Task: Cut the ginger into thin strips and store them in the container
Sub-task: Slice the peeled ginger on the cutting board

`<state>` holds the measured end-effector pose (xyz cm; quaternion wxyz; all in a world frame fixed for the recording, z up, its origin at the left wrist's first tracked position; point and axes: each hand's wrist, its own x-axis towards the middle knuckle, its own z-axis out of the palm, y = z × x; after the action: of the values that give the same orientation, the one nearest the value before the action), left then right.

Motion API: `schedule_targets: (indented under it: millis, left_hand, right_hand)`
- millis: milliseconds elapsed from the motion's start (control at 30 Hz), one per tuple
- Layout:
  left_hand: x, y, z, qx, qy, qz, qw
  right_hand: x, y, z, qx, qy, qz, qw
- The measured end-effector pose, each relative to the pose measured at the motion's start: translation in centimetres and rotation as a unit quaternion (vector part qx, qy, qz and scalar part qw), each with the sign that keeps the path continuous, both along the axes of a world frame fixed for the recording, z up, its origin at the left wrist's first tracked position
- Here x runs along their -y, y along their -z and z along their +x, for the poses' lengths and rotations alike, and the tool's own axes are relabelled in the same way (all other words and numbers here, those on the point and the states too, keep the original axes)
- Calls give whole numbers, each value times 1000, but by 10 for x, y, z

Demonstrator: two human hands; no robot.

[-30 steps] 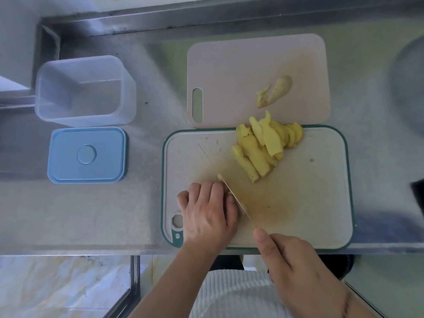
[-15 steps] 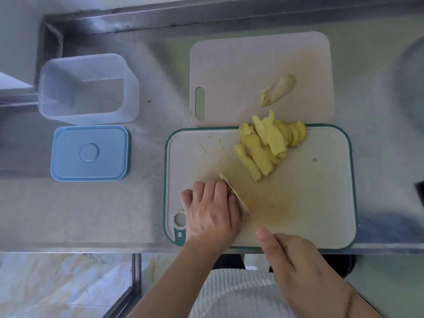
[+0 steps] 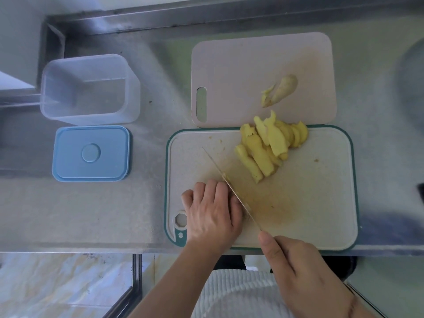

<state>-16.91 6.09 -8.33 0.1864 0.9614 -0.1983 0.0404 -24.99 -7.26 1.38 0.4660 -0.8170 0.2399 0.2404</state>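
Note:
A pile of yellow ginger slices (image 3: 270, 145) lies at the far edge of the green-rimmed cutting board (image 3: 321, 191). My left hand (image 3: 212, 212) sits curled on the board's near left part, knuckles against the knife blade (image 3: 231, 191); whatever ginger lies under it is hidden. My right hand (image 3: 298, 269) grips the knife handle at the board's near edge, index finger along the spine. The clear plastic container (image 3: 89, 88) stands at the far left, with nothing in it. Its blue lid (image 3: 91, 153) lies just in front of it.
A pink cutting board (image 3: 252, 65) lies behind the green-rimmed one with a ginger end piece and scraps (image 3: 282, 90) on it. Everything rests on a steel counter (image 3: 114, 214) whose front edge runs below my hands. A dark round shape shows at the far right.
The knife blade has slid slightly along my left knuckles while both hands stay in place. The view has shifted a little; the ginger pile and container have not moved.

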Motion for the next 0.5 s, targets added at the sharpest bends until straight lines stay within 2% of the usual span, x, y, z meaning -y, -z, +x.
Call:
schedule_targets:
  millis: [500]
  left_hand:
    - [0, 1, 0, 5, 2, 13, 1000]
  right_hand:
    - [3, 3, 2, -6, -21, -12, 1000]
